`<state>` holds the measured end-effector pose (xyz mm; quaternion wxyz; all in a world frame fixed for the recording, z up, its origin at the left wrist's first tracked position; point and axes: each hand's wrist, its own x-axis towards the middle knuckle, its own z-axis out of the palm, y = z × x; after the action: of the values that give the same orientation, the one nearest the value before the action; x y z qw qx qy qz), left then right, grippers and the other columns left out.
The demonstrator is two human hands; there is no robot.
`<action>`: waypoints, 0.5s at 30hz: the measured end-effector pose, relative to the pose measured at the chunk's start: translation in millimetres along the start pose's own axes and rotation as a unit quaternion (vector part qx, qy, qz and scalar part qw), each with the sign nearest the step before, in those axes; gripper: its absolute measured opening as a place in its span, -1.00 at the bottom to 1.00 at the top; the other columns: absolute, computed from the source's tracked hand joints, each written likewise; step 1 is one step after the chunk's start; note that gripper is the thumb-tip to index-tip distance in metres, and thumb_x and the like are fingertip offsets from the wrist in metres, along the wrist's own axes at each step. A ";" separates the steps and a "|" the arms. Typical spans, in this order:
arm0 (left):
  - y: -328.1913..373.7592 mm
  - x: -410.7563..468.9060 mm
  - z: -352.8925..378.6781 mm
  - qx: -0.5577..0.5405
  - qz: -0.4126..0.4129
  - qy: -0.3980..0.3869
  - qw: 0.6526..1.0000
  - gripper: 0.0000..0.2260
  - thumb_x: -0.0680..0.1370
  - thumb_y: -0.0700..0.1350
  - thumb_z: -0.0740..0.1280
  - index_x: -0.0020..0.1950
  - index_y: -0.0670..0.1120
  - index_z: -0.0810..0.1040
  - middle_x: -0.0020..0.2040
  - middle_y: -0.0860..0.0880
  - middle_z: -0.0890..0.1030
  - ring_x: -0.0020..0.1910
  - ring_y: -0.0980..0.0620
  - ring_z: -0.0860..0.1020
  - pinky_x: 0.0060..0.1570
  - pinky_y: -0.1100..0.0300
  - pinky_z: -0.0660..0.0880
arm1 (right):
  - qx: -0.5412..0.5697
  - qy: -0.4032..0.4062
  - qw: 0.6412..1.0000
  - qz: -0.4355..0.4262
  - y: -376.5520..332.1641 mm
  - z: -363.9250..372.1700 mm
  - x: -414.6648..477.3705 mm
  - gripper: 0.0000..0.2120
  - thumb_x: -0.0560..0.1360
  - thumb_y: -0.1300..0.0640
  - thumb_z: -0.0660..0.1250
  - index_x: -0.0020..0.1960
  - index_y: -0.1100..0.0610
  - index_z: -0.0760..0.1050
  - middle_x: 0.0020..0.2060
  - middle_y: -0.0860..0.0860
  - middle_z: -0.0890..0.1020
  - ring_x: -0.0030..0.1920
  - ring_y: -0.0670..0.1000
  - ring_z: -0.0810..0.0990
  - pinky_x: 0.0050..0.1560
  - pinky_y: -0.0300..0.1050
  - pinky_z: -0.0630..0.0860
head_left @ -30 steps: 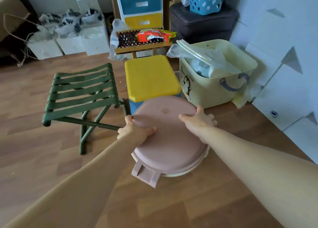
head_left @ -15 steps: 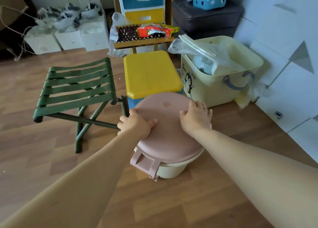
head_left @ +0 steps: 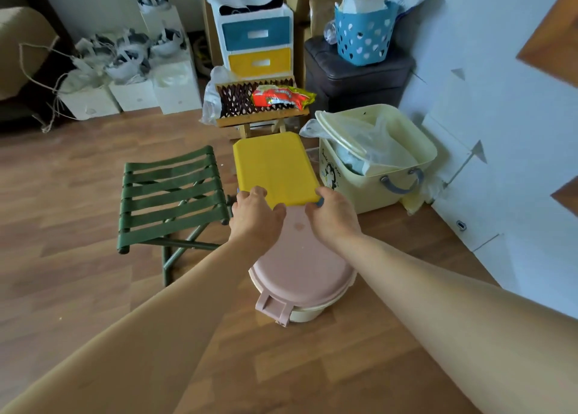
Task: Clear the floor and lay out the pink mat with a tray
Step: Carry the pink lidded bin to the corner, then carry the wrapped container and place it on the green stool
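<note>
Left hand [head_left: 255, 218]: gripping the near left corner of the yellow stool [head_left: 275, 163] — fingers lying over the seat top, thumb sitting just below the edge.
Right hand [head_left: 334, 218]: curling round the near right corner of the same seat, fingertips wrapping the edge.
Yellow stool: standing on the floor [head_left: 78, 179] between the green stool [head_left: 172, 194] on the left and the cream bin [head_left: 375, 194] on the right.
Pot [head_left: 303, 266]: sitting on the floor just near of the yellow stool, pink lid on, both wrists passing over it.
Green stool: standing unfolded.
Cream bin: holding a clear bag and a tilted lid.
Far side: a rack [head_left: 237, 101] is carrying a snack packet [head_left: 281, 96] — drawers [head_left: 256, 48] standing beyond it.
</note>
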<state>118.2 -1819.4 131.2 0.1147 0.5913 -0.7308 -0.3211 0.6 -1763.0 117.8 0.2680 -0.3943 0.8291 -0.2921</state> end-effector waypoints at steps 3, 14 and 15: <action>29.9 -18.8 -47.1 -0.011 0.005 -0.001 1.000 -0.62 0.57 -0.01 0.25 0.36 -0.12 0.38 0.34 -0.15 0.36 0.26 -0.16 0.41 0.20 -0.02 0.40 | 0.017 0.001 1.000 0.004 -39.7 -40.0 -20.1 -0.55 0.55 0.02 0.20 0.41 0.12 0.31 0.34 0.10 0.44 0.32 0.11 0.40 0.21 -0.09 0.34; 168.5 -122.1 -227.4 -0.041 0.048 -0.026 0.998 -0.72 0.55 -0.09 0.26 0.24 -0.14 0.49 0.19 -0.11 0.55 0.05 -0.12 0.53 -0.06 0.12 0.43 | 0.138 -0.008 0.990 0.033 -191.1 -212.2 -141.3 -0.72 0.54 0.07 0.24 0.18 0.18 0.51 -0.01 -0.01 0.53 0.04 0.00 0.46 0.07 -0.13 0.37; 181.3 -134.1 -240.2 -0.038 0.062 -0.034 0.997 -0.72 0.55 -0.10 0.26 0.23 -0.14 0.50 0.17 -0.10 0.56 0.05 -0.10 0.53 -0.07 0.14 0.42 | 0.144 -0.005 0.989 0.041 -202.1 -227.1 -156.6 -0.65 0.54 0.08 0.24 0.28 0.19 0.46 0.12 0.03 0.56 0.14 0.02 0.49 0.17 -0.09 0.40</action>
<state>143.1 -1756.6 453.7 0.1320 0.5292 -0.7567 -0.3604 33.3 -1678.8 447.7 0.3376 -0.3191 0.7925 -0.3951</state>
